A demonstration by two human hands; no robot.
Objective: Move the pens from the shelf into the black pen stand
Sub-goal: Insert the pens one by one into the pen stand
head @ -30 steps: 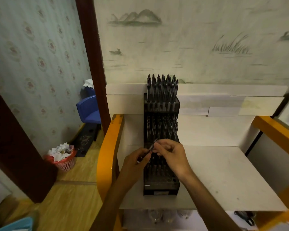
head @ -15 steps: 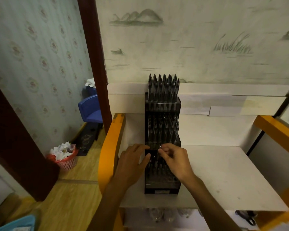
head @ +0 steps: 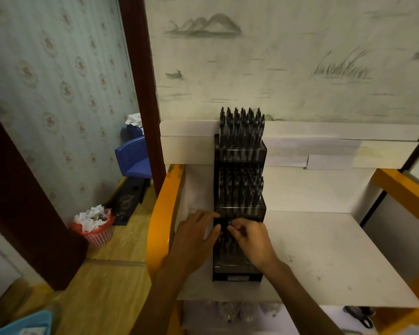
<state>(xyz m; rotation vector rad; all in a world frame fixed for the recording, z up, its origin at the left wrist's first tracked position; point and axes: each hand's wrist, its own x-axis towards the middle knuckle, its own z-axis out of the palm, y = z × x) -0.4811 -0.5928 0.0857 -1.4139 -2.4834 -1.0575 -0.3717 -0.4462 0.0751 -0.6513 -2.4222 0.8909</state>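
Three stepped tiers make up the black pen stand (head: 240,238) in front of me. Its top tier, against the wall, is packed with upright pens (head: 241,128), the middle tier holds another dense cluster, and the lowest, nearest tier has pens standing in it too, though my hands hide much of that row. The stand sits on the white surface (head: 324,262), close to its left edge and touching the low white back panel. To the right of the stand the surface runs wide and bare out to an orange rail (head: 402,187); to the left only a narrow strip separates the stand from the curved orange side rail (head: 162,218). Beyond that rail the floor drops away, where a pink basket (head: 96,232) is heaped with crumpled paper and a blue chair (head: 132,160) stands further back.

My left hand (head: 194,238) rests against the left side of the stand, fingers fairly straight and touching its wall at the lowest tier. My right hand (head: 250,240) hovers over that same tier, thumb and fingertips pinching the top of a dark pen (head: 224,228) that stands at the tier's back left corner.
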